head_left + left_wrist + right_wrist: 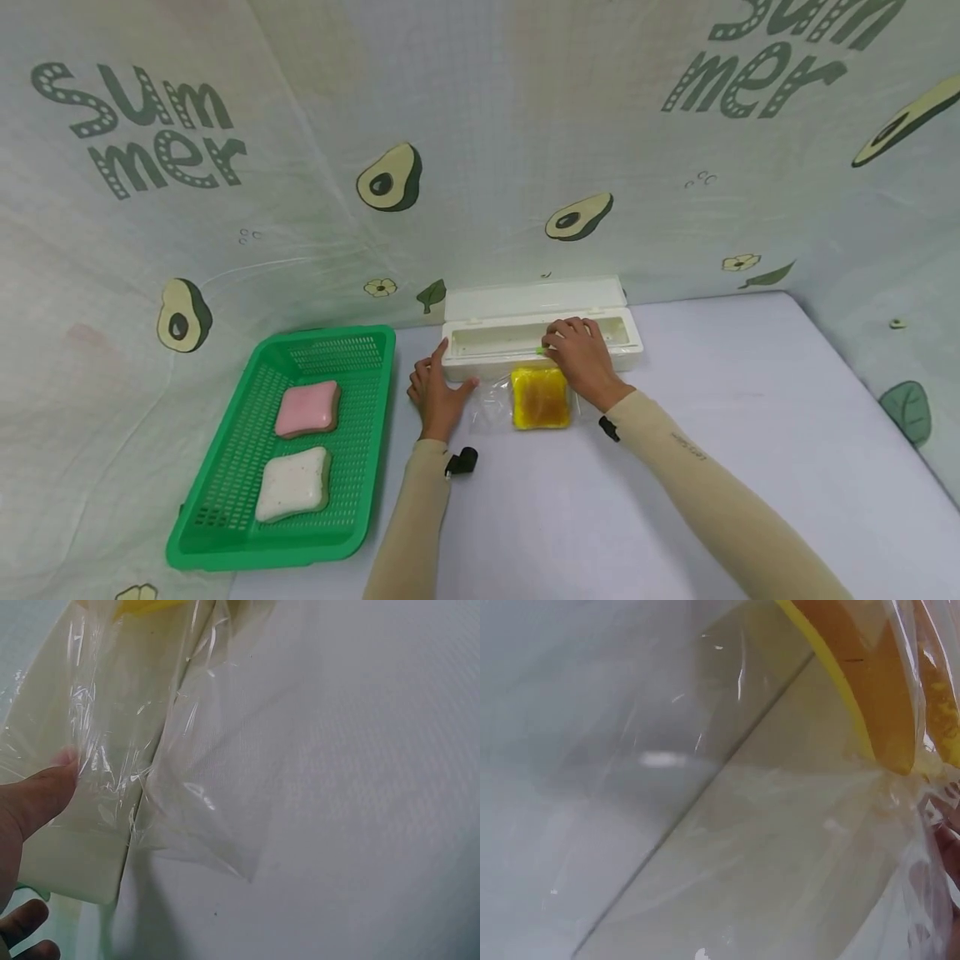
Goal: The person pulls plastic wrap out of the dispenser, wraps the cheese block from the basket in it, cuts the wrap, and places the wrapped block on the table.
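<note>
A long white box (487, 367) with its lid (536, 298) raised stands against the back cloth. My left hand (438, 396) is at its left end, index finger straight against the box and thumb spread onto the clear plastic (112, 750). At the box's front edge, my right hand (579, 354) curls its fingers on a small green piece (539, 351). Below lies a yellow-and-brown toast-shaped piece (541, 398) under the clear plastic. In the right wrist view, the plastic (727, 787) covers most of the picture and the fingers (949, 847) show only at the edge.
A green basket (382, 400) stands to the left on the white table (720, 400). In it lie a pink toast-shaped piece (307, 408) and a white one (292, 483). A printed cloth (480, 100) hangs behind the box.
</note>
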Demonstrator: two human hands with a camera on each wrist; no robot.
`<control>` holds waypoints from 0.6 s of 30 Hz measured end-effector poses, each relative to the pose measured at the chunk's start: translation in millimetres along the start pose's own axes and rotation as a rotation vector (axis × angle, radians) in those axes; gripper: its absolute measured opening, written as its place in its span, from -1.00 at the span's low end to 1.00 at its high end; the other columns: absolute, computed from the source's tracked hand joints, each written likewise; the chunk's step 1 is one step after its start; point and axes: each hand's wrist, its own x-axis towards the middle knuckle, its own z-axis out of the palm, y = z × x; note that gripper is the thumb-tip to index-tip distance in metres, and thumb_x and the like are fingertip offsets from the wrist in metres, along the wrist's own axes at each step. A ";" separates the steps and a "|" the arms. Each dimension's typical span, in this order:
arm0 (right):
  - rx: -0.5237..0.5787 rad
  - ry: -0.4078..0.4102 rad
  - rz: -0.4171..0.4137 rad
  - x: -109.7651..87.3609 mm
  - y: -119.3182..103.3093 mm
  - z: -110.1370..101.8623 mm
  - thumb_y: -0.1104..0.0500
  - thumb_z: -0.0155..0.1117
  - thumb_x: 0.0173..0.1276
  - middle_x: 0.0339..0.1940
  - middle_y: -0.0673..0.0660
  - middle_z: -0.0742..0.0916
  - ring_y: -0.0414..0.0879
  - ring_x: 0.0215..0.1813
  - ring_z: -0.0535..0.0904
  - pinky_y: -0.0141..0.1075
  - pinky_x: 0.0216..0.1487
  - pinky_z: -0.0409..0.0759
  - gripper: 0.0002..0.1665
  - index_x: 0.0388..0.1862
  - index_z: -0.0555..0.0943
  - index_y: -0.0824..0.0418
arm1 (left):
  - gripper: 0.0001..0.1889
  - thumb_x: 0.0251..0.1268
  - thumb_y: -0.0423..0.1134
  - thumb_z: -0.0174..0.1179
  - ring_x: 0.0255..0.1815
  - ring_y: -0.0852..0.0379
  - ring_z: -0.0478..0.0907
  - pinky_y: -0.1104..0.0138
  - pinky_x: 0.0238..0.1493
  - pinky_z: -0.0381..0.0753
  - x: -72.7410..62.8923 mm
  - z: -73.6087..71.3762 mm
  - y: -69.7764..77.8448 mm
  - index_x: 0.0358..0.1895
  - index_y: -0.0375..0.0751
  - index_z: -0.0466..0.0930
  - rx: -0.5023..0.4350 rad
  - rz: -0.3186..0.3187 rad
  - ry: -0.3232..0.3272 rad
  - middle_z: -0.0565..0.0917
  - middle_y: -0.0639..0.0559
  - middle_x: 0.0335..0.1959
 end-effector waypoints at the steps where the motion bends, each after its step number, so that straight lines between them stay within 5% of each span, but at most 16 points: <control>1: 0.002 -0.009 0.004 0.0 0.2 -0.6 0.19 0.49 0.42 0.08 0.06 0.72 0.10 0.24 0.56 0.10 0.39 0.39 -0.88 -0.10 0.81 0.12 | -0.02 0.08 -0.22 0.65 0.32 -0.29 0.24 -0.20 0.34 0.08 0.2 -0.6 -0.5 0.61 0.02 0.34 0.001 0.001 0.001 0.40 -0.32 0.27; 18: 0.044 0.001 0.045 -30.4 59.1 -23.5 0.27 0.49 0.39 0.03 0.11 0.75 0.16 0.22 0.55 0.13 0.34 0.39 -0.86 -0.09 0.80 0.17 | -0.02 0.10 -0.24 0.64 0.32 -0.31 0.23 -0.23 0.36 0.05 2.4 -1.7 -0.6 0.62 -0.04 0.32 -0.020 0.020 -0.015 0.39 -0.35 0.27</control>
